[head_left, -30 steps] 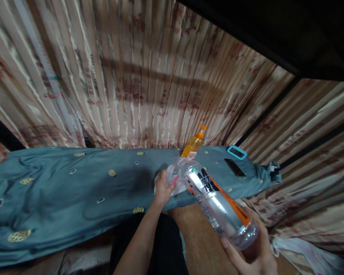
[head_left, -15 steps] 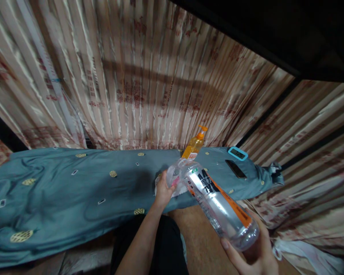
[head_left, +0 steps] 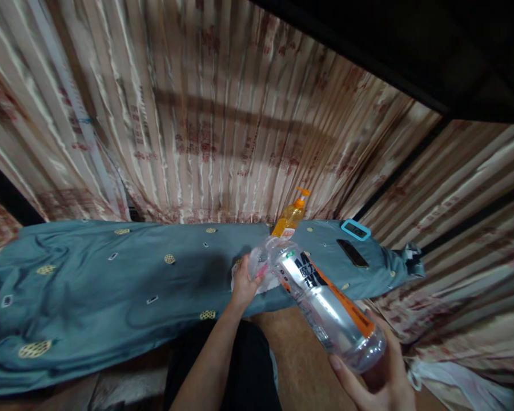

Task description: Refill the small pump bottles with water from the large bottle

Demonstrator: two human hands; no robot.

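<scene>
My right hand (head_left: 383, 371) is wrapped round the base of a clear plastic drink bottle (head_left: 325, 302) with a silver, black and orange label. The bottle is tilted, its neck down and to the left. At its mouth is a small clear plastic container (head_left: 259, 260), gripped by my left hand (head_left: 243, 285). Something pink shows at that container near my fingers; I cannot make out its exact kind. The bottle's neck overlaps the container, and whether they touch is unclear. Behind them stands a yellow-orange pump bottle (head_left: 289, 220). Under my left hand lies a white tissue-like sheet (head_left: 269, 287).
A grey-green cloth with pineapple prints (head_left: 132, 274) covers the long surface before me. On its right side lie a blue-framed digital clock (head_left: 355, 229) and a dark phone (head_left: 352, 253). Pleated curtains (head_left: 214, 125) hang behind and at the right. A white plastic bag (head_left: 454, 379) is at lower right.
Almost nothing differs. Both hands keep the same hold, with the tilted bottle still at the clear container; the view has shifted very slightly.
</scene>
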